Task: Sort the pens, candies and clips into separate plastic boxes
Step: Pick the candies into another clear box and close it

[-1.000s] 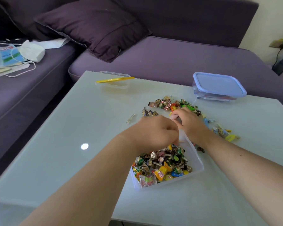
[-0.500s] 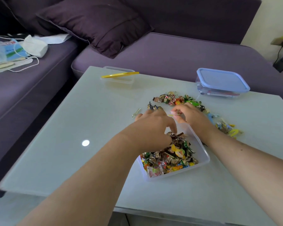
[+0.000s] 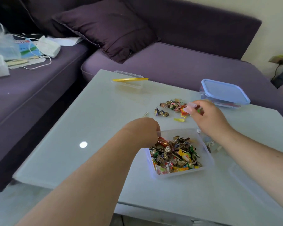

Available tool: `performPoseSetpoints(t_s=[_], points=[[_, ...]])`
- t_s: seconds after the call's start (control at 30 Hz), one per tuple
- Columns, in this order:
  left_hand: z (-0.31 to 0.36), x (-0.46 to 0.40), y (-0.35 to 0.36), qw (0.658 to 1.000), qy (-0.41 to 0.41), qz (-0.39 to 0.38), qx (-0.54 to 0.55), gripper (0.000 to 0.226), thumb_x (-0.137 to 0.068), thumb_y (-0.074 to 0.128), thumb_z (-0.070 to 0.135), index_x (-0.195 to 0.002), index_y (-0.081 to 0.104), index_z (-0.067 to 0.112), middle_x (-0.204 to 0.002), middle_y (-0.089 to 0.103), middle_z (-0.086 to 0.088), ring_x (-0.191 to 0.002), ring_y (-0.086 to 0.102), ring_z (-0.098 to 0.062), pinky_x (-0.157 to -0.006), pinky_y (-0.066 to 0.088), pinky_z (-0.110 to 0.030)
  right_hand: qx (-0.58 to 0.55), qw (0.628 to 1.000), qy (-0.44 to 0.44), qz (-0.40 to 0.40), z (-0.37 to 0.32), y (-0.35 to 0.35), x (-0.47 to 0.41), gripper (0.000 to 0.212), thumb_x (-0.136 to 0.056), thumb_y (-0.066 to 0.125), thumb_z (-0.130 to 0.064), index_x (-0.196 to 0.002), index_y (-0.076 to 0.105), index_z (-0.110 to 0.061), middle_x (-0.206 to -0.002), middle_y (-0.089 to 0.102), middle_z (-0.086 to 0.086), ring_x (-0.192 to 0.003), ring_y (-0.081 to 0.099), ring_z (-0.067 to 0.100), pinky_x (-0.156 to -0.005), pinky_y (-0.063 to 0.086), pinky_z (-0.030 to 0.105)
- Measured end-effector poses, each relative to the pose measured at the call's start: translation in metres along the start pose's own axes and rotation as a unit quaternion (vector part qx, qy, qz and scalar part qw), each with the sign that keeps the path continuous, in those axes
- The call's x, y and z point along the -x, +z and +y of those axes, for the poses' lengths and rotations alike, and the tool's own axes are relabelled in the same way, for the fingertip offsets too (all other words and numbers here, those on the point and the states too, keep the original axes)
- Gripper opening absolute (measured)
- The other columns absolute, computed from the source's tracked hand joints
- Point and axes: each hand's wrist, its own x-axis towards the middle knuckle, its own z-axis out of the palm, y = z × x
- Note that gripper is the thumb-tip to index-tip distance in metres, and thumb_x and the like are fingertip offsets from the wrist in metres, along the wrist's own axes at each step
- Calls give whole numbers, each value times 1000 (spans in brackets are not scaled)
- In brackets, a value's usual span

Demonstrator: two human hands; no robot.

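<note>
A clear plastic box (image 3: 208,158) near the table's front holds several wrapped candies (image 3: 175,154). My left hand (image 3: 142,132) curls over its far-left corner, fingertips at a red-wrapped candy; the fingers are hidden, so its grip is unclear. My right hand (image 3: 208,119) reaches over the loose candy pile (image 3: 171,104) beyond the box, fingertips pinched on an orange candy. A yellow clip (image 3: 179,119) and a small pale clip (image 3: 145,114) lie between pile and box. A yellow pen (image 3: 130,79) rests across a clear box (image 3: 129,85) at the far edge.
A clear box with a blue lid (image 3: 224,92) stands at the back right. Blurred small items (image 3: 210,143) lie under my right wrist beside the candy box. The pale glass table (image 3: 88,128) is bordered by a purple sofa (image 3: 170,66) behind and to the left.
My left hand has drawn back from the pile to the candy box's corner. My right hand has moved away to the right, onto the loose pile. The view has shifted closer.
</note>
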Motion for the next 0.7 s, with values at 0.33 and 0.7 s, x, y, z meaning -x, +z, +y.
performPoseSetpoints(t_s=[0.33, 0.7], points=[[20, -16, 13, 979, 3, 8, 201, 31, -94, 39, 17, -98, 66, 33, -108, 71, 5, -93, 68, -19, -82, 59, -35, 89, 990, -29, -107, -8, -27, 102, 31, -93, 63, -44, -124, 65, -42, -131, 46, -22, -130, 42, 8, -107, 28, 32], [-12, -47, 23, 964, -39, 121, 231, 35, -100, 41, 28, -127, 58, 44, -147, 41, 5, -94, 59, -11, -69, 49, -24, 3, 992, 29, -125, -20, -12, 90, 39, -89, 43, -62, -121, 58, -47, -116, 51, -39, -106, 48, -10, -95, 39, 27]])
